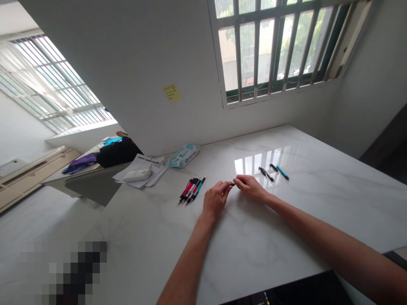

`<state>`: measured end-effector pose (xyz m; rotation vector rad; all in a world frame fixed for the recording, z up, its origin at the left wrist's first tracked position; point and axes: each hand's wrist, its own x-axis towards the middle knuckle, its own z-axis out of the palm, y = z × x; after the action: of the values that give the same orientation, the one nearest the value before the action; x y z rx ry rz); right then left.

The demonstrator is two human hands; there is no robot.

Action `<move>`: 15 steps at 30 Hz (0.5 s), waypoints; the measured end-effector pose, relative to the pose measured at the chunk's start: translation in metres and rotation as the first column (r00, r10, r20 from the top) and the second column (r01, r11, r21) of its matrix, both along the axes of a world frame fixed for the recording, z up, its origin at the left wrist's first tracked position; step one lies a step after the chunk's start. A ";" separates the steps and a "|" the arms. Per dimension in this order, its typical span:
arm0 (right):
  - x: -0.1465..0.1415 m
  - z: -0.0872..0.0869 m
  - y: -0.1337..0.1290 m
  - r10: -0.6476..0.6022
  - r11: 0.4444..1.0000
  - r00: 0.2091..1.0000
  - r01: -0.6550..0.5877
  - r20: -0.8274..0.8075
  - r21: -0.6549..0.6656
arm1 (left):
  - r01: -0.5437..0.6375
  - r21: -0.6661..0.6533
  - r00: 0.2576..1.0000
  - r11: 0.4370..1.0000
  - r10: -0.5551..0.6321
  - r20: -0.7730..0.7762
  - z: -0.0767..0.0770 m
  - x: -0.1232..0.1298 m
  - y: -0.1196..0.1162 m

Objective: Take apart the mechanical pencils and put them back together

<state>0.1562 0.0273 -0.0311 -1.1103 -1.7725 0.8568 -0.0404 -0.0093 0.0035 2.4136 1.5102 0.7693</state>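
Note:
Both my hands meet over the white marbled table (254,237), fingers closed in a pinch. Between them shows a short dark bit of a pen (233,184), the rest of it covered by my fingers. My left hand (216,198) grips one end and my right hand (250,187) the other. Left of my hands lies a row of several pens (192,190) in red, black, white and teal. To the right are a black-and-clear pen (266,174), a small black piece (273,167) and a teal pen part (282,172), lying apart.
A wet-wipes pack (184,155) rests near the wall beside papers (155,177) with a white object (137,174) on top. A black flat object (292,292) lies at the near edge. A yellow note (172,92) is on the wall, left of a barred window (273,51).

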 end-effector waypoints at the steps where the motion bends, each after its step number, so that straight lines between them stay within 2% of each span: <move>1: 0.000 0.000 0.000 0.009 1.000 1.000 -0.009 0.006 -0.002 | 0.003 -0.004 1.000 1.000 -0.003 0.004 0.000 0.000 0.000; 15: 0.011 0.009 -0.003 0.075 0.997 0.997 -0.075 0.008 0.030 | -0.012 -0.079 0.999 0.997 0.014 0.029 0.000 0.000 0.003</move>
<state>0.1673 0.0239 -0.0220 -1.0339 -1.8370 0.8687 -0.0402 -0.0064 0.0033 2.3274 1.5177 0.7300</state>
